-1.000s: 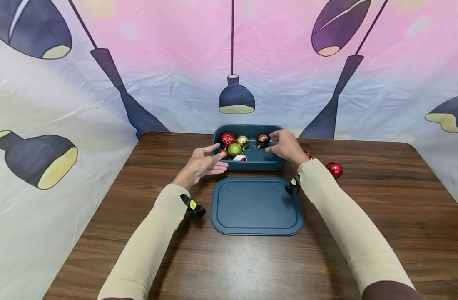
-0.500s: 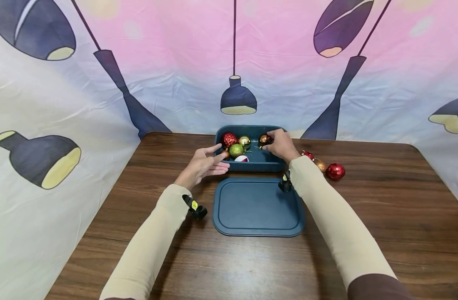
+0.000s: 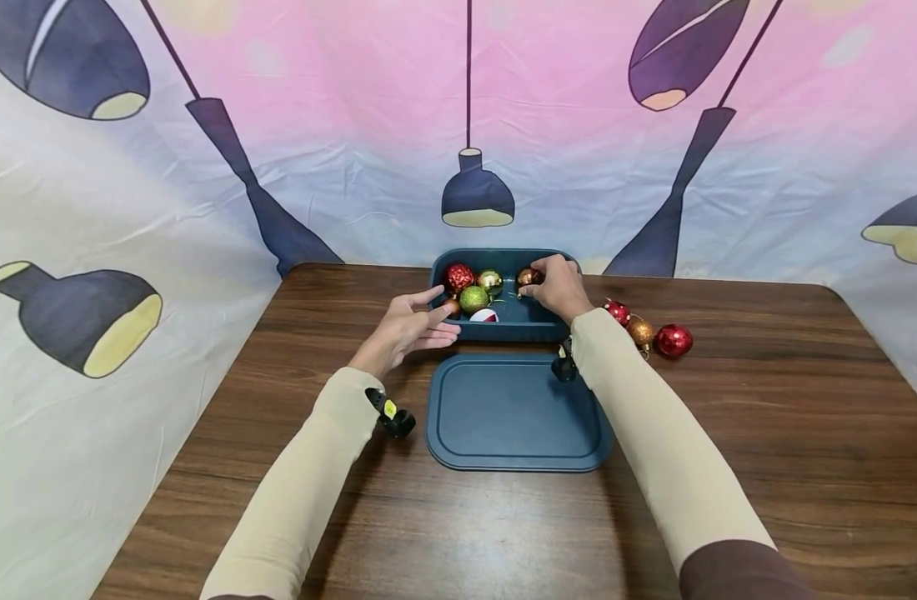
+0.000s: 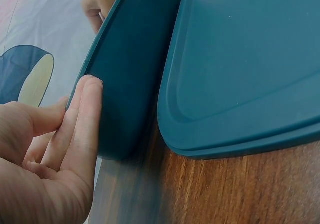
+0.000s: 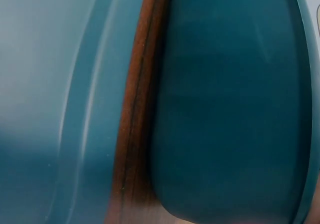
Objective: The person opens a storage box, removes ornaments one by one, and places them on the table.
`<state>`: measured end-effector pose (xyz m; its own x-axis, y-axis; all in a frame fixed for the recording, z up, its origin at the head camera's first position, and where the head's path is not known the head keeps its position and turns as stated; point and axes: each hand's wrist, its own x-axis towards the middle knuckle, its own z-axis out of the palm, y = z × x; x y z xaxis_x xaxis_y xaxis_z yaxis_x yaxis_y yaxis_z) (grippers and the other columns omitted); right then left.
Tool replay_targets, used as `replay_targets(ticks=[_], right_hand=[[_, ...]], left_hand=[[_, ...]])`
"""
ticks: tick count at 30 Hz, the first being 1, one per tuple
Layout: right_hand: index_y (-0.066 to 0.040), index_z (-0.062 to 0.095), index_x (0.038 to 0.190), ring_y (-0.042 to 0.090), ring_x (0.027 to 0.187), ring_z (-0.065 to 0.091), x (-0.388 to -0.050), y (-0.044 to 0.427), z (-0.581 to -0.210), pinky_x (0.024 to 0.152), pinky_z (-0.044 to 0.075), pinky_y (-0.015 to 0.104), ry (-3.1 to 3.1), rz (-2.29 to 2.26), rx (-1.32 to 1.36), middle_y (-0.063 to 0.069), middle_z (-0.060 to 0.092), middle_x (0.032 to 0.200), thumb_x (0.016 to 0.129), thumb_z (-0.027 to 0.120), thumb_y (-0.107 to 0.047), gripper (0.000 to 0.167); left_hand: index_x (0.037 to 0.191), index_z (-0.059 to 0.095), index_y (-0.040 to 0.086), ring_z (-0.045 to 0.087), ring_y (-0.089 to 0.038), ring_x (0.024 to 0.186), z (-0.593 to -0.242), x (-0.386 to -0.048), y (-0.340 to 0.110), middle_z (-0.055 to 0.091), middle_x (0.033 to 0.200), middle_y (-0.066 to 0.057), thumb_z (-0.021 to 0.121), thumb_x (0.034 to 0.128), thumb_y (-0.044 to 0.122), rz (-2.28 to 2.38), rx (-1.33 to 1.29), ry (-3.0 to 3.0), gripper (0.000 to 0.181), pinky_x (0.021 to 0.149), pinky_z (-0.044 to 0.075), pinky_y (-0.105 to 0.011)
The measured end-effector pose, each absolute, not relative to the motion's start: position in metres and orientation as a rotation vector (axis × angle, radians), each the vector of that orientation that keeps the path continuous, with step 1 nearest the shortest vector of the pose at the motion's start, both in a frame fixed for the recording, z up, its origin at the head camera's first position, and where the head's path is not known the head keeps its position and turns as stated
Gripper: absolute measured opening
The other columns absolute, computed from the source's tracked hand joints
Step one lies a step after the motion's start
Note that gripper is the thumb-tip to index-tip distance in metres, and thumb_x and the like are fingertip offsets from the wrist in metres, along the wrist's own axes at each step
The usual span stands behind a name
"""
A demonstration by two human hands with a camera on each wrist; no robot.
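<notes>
Your right hand point(image 3: 558, 287) pinches the brown bauble point(image 3: 527, 279) between thumb and fingers, in the right half of the blue box point(image 3: 514, 332) on the far tabletop point(image 3: 316, 333). Your left hand point(image 3: 404, 329), its fingers extended and spread, touches the box's near left corner. Red point(image 3: 459, 277), gold point(image 3: 490, 282) and green baubles point(image 3: 473, 300) sit in the left half. The blue lid point(image 3: 518, 412) lies just nearer you.

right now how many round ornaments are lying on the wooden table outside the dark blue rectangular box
3: a speckled red ball near the beige right sleeve, a glittery gold ball in the middle, and a shiny red ball farthest right. That sleeve may hide more.
</notes>
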<state>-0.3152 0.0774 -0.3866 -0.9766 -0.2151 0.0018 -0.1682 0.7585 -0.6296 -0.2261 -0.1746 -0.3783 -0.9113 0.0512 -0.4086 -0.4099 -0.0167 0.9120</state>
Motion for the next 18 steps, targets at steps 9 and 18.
replay_targets(ticks=[9, 18], right_hand=[[0.004, 0.062, 0.132, 0.036, 0.119, 0.057, -0.3133, 0.0763, -0.3857, 0.099, 0.053, 0.050, 2.845, -1.042, -0.277, 0.022, 0.061, 0.130, 0.093, 0.077, -0.017, 0.047], [0.007, 0.064, 0.129, 0.037, 0.112, 0.062, -0.3077, 0.0807, -0.3785, 0.097, 0.055, 0.049, 2.885, -1.043, -0.372, 0.023, 0.065, 0.124, 0.092, 0.077, -0.014, 0.045]], left_hand=[[0.157, 0.042, 0.027, 0.076, -0.022, 0.081, -0.3771, -0.2261, -0.1739, 0.075, 0.098, -0.019, 0.064, 0.1020, 0.020, 2.001, -0.384, 1.934, 0.059, 0.077, 0.064, -0.034], [0.157, 0.042, 0.027, 0.076, -0.023, 0.082, -0.3775, -0.2253, -0.1743, 0.076, 0.098, -0.018, 0.063, 0.1026, 0.019, 2.004, -0.376, 1.936, 0.059, 0.076, 0.064, -0.034]])
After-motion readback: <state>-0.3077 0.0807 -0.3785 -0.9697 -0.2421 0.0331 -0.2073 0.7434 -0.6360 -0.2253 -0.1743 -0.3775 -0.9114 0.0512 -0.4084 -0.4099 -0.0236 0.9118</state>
